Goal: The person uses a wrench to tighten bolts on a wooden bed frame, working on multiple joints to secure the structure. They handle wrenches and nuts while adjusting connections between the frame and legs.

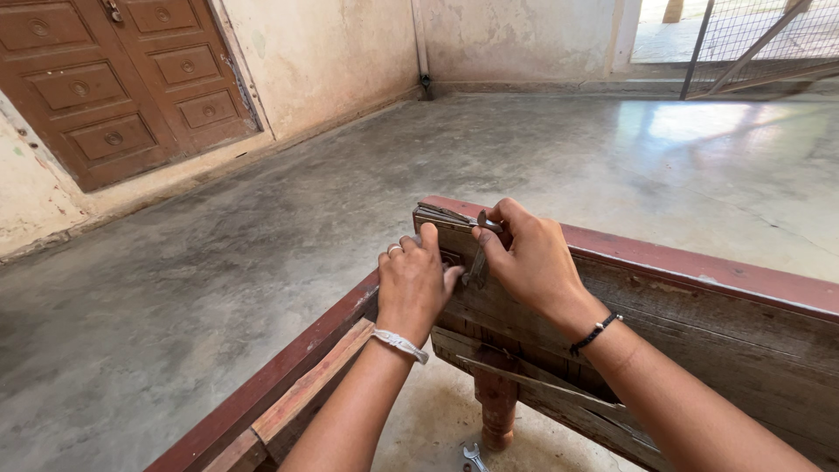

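Observation:
A wooden bed frame [699,297] with reddish top rails stands on the concrete floor; two rails meet at a corner with a metal bracket [441,215]. My right hand [524,258] grips a small metal spanner [479,262] that hangs down at the corner joint. My left hand [415,284] presses against the inner side of the corner, fingers curled next to the spanner. What the left fingers hold is hidden. A white band circles my left wrist and a black band my right wrist.
A turned wooden leg [496,411] stands under the corner. A second spanner [474,457] lies on the floor beside it. A brown panelled door [122,79] is at the far left, a mesh gate [752,39] at the far right.

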